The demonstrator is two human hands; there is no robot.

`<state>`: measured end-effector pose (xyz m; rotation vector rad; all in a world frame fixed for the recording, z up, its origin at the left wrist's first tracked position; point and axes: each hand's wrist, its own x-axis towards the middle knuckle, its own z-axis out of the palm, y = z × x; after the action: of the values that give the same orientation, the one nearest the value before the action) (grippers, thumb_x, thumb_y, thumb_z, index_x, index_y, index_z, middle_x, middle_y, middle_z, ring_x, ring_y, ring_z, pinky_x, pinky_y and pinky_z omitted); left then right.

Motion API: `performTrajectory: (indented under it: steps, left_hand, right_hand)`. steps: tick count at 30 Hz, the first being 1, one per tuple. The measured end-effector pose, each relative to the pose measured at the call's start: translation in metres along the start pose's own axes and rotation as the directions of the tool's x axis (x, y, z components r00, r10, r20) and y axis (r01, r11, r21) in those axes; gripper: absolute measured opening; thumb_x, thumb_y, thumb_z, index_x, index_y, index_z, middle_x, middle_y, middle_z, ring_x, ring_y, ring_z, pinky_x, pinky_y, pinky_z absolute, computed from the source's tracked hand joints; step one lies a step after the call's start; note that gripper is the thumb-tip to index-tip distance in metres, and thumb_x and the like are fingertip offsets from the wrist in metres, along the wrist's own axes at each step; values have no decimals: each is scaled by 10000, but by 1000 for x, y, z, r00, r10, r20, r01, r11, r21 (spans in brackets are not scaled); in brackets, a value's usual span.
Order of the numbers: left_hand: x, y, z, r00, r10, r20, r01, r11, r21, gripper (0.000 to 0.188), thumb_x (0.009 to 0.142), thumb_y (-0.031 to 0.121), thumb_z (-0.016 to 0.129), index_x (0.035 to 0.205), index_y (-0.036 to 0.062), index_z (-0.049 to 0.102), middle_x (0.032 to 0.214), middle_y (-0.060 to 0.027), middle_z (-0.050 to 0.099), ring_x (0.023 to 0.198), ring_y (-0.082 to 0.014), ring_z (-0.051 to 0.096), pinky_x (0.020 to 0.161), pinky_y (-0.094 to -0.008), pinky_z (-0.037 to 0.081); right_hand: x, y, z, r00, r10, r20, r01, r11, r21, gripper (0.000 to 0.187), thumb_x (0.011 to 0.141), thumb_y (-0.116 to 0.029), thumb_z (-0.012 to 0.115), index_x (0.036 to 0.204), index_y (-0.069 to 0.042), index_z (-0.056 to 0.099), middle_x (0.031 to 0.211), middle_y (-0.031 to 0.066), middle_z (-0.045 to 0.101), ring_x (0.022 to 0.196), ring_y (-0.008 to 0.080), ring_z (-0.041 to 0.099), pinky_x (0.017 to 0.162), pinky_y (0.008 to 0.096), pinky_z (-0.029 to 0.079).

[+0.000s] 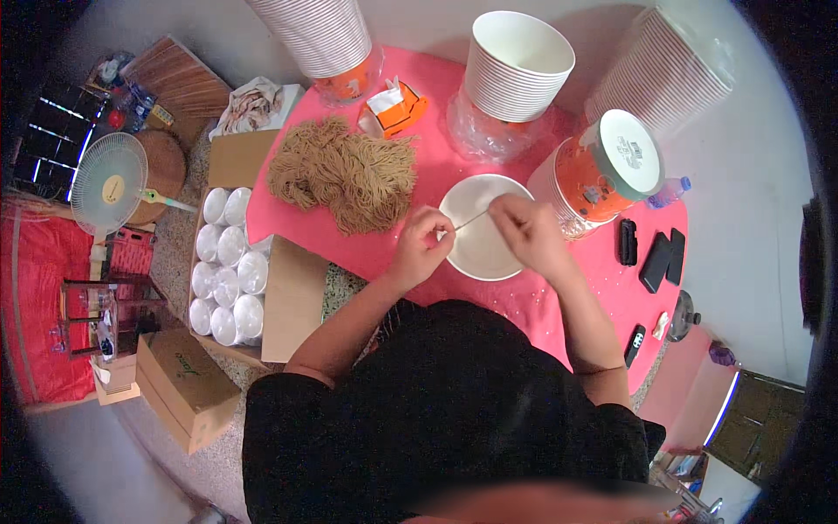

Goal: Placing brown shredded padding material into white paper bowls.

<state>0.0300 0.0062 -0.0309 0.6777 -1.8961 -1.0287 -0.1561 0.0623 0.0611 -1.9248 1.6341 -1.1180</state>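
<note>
My left hand [423,248] is pinched on one end of a thin brown strand [472,220], over the left rim of a white round bowl [485,253]. Across from it my right hand [530,232] grips the strand's other end with closed fingers, above the bowl's right side. The strand runs taut between the hands over the bowl, which shows no contents. To the left on the pink table lies a loose heap of tan cords [349,175], similar in colour to the strand.
Stacked white paper tubs [519,70] stand behind the bowl; an orange stack [594,179] is at its right. A tissue box [400,108] sits behind the heap. Phones [655,262] lie at the right. An open carton [292,301] of wrapped white cups stands left of the table.
</note>
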Motion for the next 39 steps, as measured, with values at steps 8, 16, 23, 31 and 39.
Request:
performTrajectory:
  steps: [8, 16, 23, 31, 39]
  left_hand:
    - [-10, -23, -4, 981, -174, -88, 181, 980, 86, 79, 702, 33, 625, 742, 29, 556, 711, -36, 550, 677, -154, 549, 627, -277, 432]
    - [-10, -30, -8, 929, -353, 113, 368, 913, -177, 135, 760, -5, 596, 893, 15, 599, 805, -13, 586, 768, -81, 535, 664, -225, 435]
    - [2, -18, -15, 966, -103, 238, 48, 973, 226, 261, 704, 56, 648, 962, 48, 611, 914, -98, 529, 848, -260, 554, 712, -342, 463]
    - [28, -2, -34, 977, 160, 137, -204, 880, 428, 231, 658, 95, 726, 843, 55, 593, 1086, -114, 521, 1000, -323, 513, 877, -406, 414]
    - [31, 4, -23, 988, -155, 1, 144, 918, -369, 131, 777, 29, 665, 847, 11, 556, 1031, -90, 579, 1030, -170, 537, 847, -285, 452]
  right_hand:
    - [6, 19, -21, 916, 320, -242, -106, 774, 624, 126, 896, -92, 545, 811, -12, 592, 659, -53, 512, 546, 32, 423, 486, 194, 319]
    - [-3, 27, -14, 919, 359, -162, -138, 678, 722, 133, 916, -123, 515, 836, -33, 571, 594, -64, 428, 495, 17, 323, 455, 196, 231]
    - [-14, 31, -21, 941, 336, -42, -225, 713, 664, 168, 923, -151, 522, 835, -34, 605, 618, -68, 461, 521, 12, 379, 472, 178, 279]
    - [-31, 17, -64, 986, 14, 165, -57, 964, 260, 151, 713, -70, 670, 794, -25, 552, 827, 42, 525, 773, 137, 502, 643, 264, 400]
    - [-49, 18, -54, 956, -150, 251, 267, 799, -540, 535, 623, -195, 741, 1080, -63, 496, 1132, 127, 487, 998, 311, 506, 852, 445, 425]
